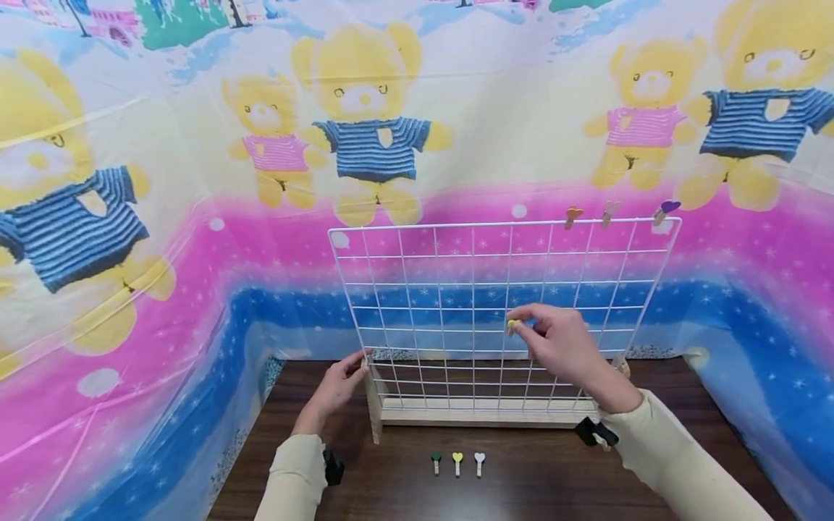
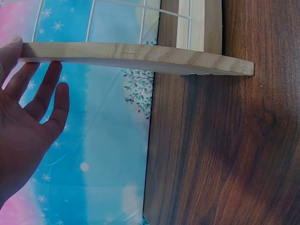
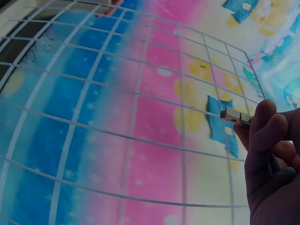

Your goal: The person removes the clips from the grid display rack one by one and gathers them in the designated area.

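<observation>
We see a white wire grid (image 1: pixel 495 311) standing upright in a wooden base (image 1: pixel 482 412) on the dark wooden table (image 1: pixel 534 485), with three small clips (image 1: pixel 609 211) pinned along its top wire at the right. Three more heart-topped pegs (image 1: pixel 457 462) lie in a row on the table just in front of the base. Only the head view shows those pegs and clips; the left wrist view shows instead the end of the base's wooden foot (image 2: pixel 140 57) at close range, and the right wrist view shows the wooden jaws of a peg poking from the fingertips. Our left hand (image 1: pixel 339 387) lies with straight, spread fingers against the foot at the grid's left edge. Our right hand (image 1: pixel 560 344) pinches a yellow-headed peg (image 1: pixel 513 324) between thumb and fingers, held up just before the grid's wires, mid-height.
</observation>
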Demonstrator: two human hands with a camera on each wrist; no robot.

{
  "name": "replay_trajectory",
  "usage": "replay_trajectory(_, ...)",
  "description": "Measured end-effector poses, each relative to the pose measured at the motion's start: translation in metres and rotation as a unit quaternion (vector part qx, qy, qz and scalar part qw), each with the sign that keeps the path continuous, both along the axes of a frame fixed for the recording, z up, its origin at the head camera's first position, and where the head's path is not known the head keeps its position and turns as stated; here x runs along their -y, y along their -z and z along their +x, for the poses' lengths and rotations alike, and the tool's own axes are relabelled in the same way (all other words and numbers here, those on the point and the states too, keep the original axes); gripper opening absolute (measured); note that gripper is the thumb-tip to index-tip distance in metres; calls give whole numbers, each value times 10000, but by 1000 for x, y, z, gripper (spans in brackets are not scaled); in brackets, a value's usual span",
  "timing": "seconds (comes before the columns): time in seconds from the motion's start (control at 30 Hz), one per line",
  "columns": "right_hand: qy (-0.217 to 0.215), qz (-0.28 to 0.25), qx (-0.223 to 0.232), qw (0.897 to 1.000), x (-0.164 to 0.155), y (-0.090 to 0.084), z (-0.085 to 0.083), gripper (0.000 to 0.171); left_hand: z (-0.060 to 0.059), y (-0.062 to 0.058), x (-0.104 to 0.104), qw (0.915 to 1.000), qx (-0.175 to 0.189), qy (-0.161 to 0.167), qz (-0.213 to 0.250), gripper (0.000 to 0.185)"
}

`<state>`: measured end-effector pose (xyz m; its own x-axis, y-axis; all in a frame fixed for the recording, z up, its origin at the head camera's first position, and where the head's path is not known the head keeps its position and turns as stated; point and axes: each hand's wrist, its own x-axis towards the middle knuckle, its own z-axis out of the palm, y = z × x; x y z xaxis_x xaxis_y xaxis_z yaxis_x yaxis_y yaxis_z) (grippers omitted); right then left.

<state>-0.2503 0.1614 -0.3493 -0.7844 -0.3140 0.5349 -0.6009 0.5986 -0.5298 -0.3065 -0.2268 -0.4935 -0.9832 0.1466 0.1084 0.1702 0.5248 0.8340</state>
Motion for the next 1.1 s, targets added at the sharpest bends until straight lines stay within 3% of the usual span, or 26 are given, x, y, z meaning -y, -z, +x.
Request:
replay_trajectory(0.23, -40, -76, 661, 9978, 5, 43, 8, 14, 0, -1, -1, 10000, -5, -24, -26, 40)
replay_trajectory(0.63, -194, -260, 1572, 9870, 14, 99, 17, 10, -1, 1, 0, 9999, 66, -65, -63, 40)
replay_trajectory(0.87, -420, -345, 1728, 9834, 15, 138, 17, 7, -2, 2, 0, 10000, 43, -65, -42, 41)
replay_trajectory(1.1, -750, -377, 2149, 9730, 11, 176, 12, 10, -1, 2, 0, 9999, 37, -113, -90, 41)
